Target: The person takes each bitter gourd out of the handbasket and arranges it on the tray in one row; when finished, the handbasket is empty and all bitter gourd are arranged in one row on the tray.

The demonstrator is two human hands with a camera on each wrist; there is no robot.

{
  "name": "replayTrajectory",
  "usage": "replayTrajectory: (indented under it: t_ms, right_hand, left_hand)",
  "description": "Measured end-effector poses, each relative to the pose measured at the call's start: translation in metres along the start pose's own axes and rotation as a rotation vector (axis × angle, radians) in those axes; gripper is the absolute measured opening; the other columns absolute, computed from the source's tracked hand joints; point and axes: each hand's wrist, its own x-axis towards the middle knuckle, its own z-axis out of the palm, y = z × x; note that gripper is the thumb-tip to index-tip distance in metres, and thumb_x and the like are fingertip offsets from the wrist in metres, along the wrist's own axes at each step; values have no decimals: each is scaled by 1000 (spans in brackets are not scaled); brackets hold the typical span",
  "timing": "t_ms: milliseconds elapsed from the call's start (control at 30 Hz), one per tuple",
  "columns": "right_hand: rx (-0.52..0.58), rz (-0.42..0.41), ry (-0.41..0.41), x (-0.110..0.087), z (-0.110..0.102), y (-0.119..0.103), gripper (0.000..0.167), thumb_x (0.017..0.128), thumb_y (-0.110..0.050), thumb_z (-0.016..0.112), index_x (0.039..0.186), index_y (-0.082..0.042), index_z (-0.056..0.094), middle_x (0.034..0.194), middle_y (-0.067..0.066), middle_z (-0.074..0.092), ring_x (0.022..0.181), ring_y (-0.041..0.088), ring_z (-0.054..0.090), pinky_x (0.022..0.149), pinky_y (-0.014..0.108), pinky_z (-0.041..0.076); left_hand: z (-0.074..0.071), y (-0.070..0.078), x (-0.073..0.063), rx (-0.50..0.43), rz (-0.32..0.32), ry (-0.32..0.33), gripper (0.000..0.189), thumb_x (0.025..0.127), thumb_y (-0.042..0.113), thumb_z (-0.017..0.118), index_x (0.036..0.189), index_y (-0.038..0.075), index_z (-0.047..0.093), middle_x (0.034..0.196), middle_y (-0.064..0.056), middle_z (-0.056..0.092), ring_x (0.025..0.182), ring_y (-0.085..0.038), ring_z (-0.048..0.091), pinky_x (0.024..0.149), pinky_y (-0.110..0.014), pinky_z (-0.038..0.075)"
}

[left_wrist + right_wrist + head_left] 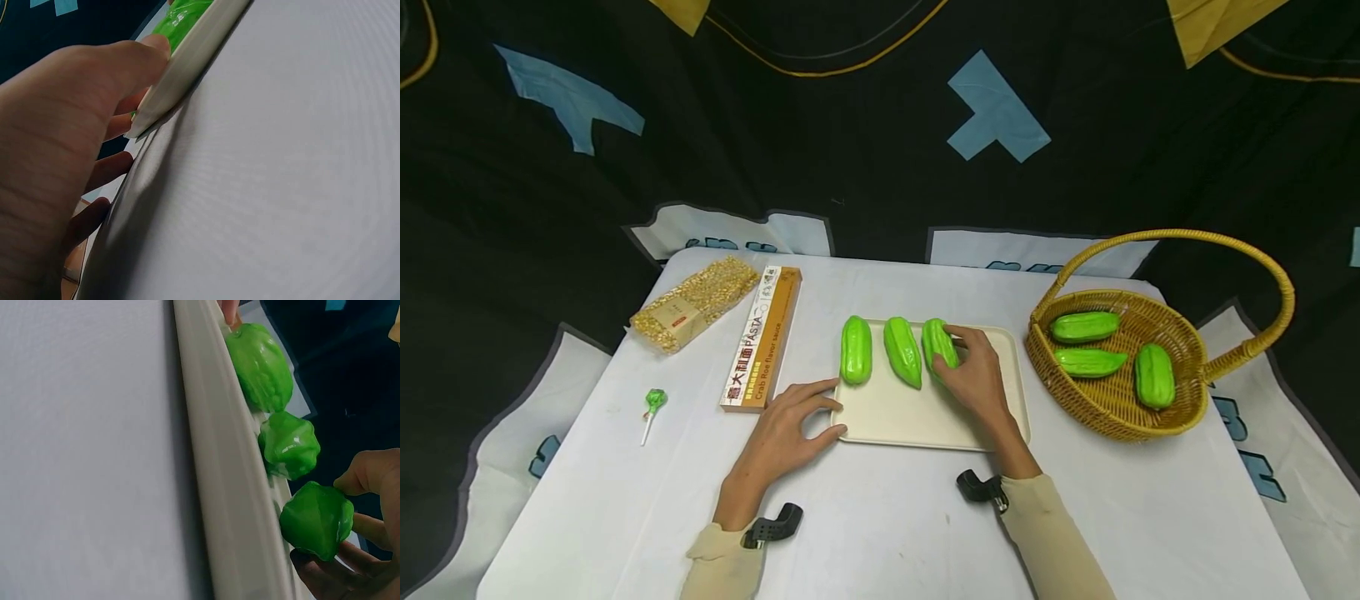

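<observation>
My right hand (976, 372) pinches a glossy green ridged vegetable (317, 520), shaped like a long pepper, between thumb and fingers. This is the rightmost of three on the cream tray (917, 421). The middle vegetable (902, 352) tapers toward me, and the left vegetable (856, 350) lies along the tray's left side. Beside that edge my left hand (792, 429) has its fingers spread and relaxed. In the left wrist view its thumb (140, 59) rests at the tray's rim, and the other fingers reach past the corner.
A wicker basket (1112, 425) with a tall handle stands right of the tray, with three similar green vegetables (1153, 377) inside. On the left lie a pasta box (763, 342), a bag of yellow kernels (696, 304) and a green lollipop (655, 402). Dark cloth (880, 158) hangs behind the table.
</observation>
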Motion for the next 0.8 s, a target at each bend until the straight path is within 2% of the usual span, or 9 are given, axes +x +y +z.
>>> replayTrajectory:
  t_ms: [300, 533, 800]
  right_hand:
    - [-1, 12, -30, 0, 9, -5, 54, 95, -20, 77, 145, -5, 64, 142, 18, 62, 129, 36, 64, 112, 52, 51]
    - [-4, 11, -42, -4, 12, -9, 54, 95, -23, 78, 144, -5, 64, 137, 20, 64, 118, 36, 68, 96, 51, 57]
    - [23, -12, -70, -5, 18, -11, 58, 96, -25, 80, 147, -4, 61, 138, 20, 62, 119, 35, 69, 92, 48, 60]
  left_hand:
    - [-1, 0, 1, -1, 12, 4, 31, 88, 35, 91, 113, 20, 81, 150, 1, 65, 133, -24, 62, 114, -46, 51]
    - [0, 0, 1, -7, 12, 4, 32, 88, 35, 91, 114, 20, 81, 151, 2, 65, 132, -24, 63, 114, -46, 50]
    - [0, 0, 1, -4, 14, 5, 32, 88, 35, 91, 114, 20, 81, 151, 2, 65, 133, -24, 63, 115, -46, 50]
